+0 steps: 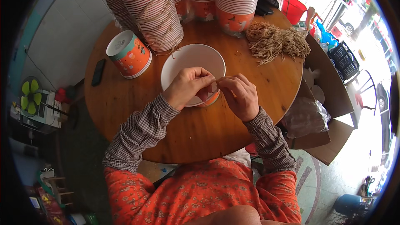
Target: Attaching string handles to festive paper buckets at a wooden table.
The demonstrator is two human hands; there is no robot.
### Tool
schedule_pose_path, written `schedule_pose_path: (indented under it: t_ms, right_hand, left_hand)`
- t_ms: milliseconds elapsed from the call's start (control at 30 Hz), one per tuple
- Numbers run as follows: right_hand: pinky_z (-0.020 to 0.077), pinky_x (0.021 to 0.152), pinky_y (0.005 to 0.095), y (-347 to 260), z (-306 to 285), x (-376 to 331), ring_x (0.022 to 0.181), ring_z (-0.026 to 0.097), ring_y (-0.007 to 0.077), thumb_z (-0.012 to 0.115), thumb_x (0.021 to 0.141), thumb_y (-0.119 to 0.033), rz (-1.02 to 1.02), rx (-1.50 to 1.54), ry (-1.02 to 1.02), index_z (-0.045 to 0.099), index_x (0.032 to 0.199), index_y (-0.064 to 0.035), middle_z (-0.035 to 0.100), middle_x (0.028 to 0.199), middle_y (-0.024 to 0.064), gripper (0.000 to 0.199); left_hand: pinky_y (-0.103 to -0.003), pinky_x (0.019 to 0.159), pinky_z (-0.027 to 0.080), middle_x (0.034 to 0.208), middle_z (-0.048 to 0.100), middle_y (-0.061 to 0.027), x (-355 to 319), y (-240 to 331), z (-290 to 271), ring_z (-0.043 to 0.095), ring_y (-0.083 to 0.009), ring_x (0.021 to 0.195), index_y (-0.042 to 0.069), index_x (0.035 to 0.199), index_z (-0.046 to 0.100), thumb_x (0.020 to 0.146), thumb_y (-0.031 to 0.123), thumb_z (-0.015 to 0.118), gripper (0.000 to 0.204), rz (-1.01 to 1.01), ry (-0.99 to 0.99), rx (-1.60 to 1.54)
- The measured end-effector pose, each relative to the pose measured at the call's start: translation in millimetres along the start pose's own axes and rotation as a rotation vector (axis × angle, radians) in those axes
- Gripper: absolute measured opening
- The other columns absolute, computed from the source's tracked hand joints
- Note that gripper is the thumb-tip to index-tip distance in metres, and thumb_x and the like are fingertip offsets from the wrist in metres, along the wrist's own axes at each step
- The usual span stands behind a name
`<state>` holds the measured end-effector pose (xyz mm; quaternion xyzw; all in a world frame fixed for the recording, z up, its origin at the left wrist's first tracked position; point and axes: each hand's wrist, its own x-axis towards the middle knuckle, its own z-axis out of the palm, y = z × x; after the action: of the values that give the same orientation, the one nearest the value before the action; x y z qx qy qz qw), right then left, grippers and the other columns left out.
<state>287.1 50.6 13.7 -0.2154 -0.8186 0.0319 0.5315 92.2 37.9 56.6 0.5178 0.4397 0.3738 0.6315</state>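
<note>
The white-lined tub (178,63) stands mouth-up on the round wooden table (196,141), directly in front of the person, apparently so that both hands reach it without stretching. The left hand (191,85) and the right hand (240,95) meet above its near rim. Each hand is narrowed to a fingertip pinch; any item between the fingertips is too small to identify. The close spacing suggests fine two-handed work. Left of the tub, an orange tub (132,58) appears to rest base-up, beside a dark phone (98,72). Behind, a tied stack of tubs (152,16) leans slightly; its nesting probably saves space. A bundle of pale strands (277,41) lies on the table's far right, within probable right-hand reach. Beyond the table edge, an open cardboard box (333,91) holds clear plastic wrapping (306,118).
</note>
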Motion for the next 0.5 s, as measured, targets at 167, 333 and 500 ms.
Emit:
schedule_pose_path:
  t_ms: [167,333,500]
  right_hand:
    - [0.0505,0.058,0.0314,0.5,0.9,1.1,0.072,0.061,0.0209,0.068,0.077,-0.001,0.004,0.030,0.024,0.060,0.097,-0.0076,0.066,0.087,0.0035,0.022]
    - [0.0504,0.059,0.0314,1.5,-1.7,-0.2,0.071,0.061,0.0214,0.069,0.079,-0.003,0.079,0.078,0.042,0.060,0.098,-0.0076,0.066,0.085,0.0035,0.021]
    - [0.0529,0.065,0.0286,0.4,-9.1,3.7,0.076,0.065,0.0207,0.069,0.079,0.003,0.307,0.282,-0.056,0.062,0.097,-0.0044,0.068,0.090,0.0065,0.020]
  left_hand:
    - [-0.019,0.057,0.046,0.077,0.061,-0.0008,4.9,-1.8,-3.8,0.054,-0.0058,0.060,-0.001,0.097,0.061,0.094,0.013,0.060,0.014,-0.063,-0.002,0.076]
    - [-0.020,0.056,0.045,0.076,0.064,-0.0020,6.1,-5.9,3.4,0.056,-0.0064,0.061,-0.003,0.093,0.066,0.090,0.012,0.067,0.016,0.104,-0.112,0.101]
    - [-0.020,0.059,0.046,0.079,0.066,-0.0021,8.0,-8.0,3.4,0.057,-0.0062,0.065,-0.002,0.094,0.068,0.089,0.013,0.067,0.016,0.054,-0.160,0.100]
